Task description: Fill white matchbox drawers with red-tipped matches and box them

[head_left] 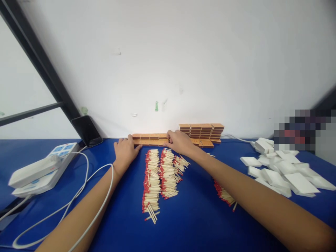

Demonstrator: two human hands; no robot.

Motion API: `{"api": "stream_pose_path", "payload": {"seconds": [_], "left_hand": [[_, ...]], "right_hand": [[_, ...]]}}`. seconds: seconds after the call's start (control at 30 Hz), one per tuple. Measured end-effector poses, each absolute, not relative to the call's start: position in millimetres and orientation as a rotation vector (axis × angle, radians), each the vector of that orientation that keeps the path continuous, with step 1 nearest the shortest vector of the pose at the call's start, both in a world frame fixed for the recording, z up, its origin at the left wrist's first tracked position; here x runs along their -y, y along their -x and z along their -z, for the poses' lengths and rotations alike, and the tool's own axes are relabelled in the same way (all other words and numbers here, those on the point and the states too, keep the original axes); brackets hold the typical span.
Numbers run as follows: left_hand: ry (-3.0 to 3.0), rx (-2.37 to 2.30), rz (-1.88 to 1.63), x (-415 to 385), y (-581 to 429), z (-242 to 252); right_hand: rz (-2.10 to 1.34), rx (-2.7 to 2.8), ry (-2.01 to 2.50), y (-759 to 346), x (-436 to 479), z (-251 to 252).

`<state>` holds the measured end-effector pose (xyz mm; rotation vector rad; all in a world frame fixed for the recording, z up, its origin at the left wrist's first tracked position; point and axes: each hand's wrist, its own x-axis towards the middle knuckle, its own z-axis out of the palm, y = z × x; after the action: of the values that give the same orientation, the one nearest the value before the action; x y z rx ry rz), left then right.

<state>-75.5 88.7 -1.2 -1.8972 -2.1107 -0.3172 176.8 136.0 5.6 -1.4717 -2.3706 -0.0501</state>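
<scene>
Low, flat row of orange matchboxes (pixel 151 139)

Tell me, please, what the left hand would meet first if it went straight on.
Probably the left end of the row of orange matchboxes, which the left hand seems to touch now; the wall stands just behind.

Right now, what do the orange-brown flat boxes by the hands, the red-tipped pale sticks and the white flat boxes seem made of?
The orange-brown flat boxes: probably thin cardboard, matte, with crisp straight edges. The red-tipped pale sticks: likely bare light wood, with dull red coated heads. The white flat boxes: apparently matte white card, judging by sharp corners; thin plastic is possible.
</scene>
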Motion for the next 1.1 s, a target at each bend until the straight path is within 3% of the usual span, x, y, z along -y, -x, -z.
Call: {"api": "stream_pose_path", "payload": {"seconds": [0.3,0.4,0.57,0.8,1.1], "left_hand": [[1.875,1.855,0.556,-80,59,-9],[2.0,1.705,0.664,-74,51,-11],[2.1,1.49,0.899,-60,36,-14],[2.21,1.328,1.042,-53,27,-10],[2.533,0.963,1.032,-20,-8,-12]], "right_hand": [[-0.097,2.241,1.564,-318,-118,-49],[-0.344,2.273,1.846,-387,-106,-50],[-0.272,2.086,2.146,-442,-92,-29],[-0.237,2.07,2.201,-436,-97,-10],[-0.495,1.9,1.486,-303,-47,-34]]}}
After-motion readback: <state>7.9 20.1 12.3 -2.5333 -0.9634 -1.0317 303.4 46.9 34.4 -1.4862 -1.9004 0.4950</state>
